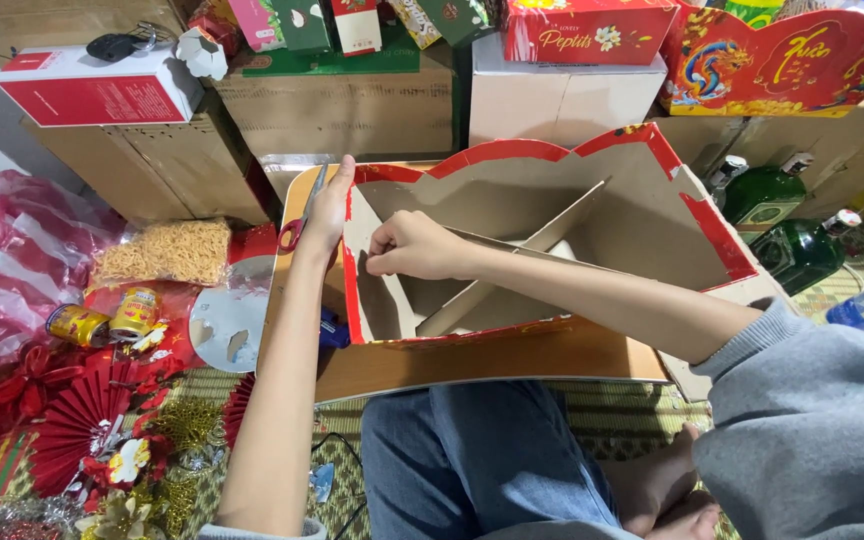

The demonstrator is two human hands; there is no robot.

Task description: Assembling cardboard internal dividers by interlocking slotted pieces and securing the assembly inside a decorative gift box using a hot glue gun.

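A red-edged cardboard gift box (pixel 652 215) stands open on a low wooden table (pixel 512 365), with crossed cardboard dividers (pixel 552 225) inside. My left hand (pixel 329 215) lies against the outside of the box's left wall, fingers pointing up to its corner. Red-handled scissors (pixel 295 232) lie right beside that hand; whether the hand holds them is unclear. My right hand (pixel 414 246) reaches in from the right, its fingers curled and pinching the top edge of the left wall from inside.
Brown cartons (pixel 342 110) topped with red packages (pixel 92 90) line the back. Two green bottles (pixel 787 215) lie at the right. On the left are a noodle bag (pixel 165 250), gold cans (pixel 107 320), red paper fans (pixel 77 425) and tinsel. My legs (pixel 482 460) are under the table.
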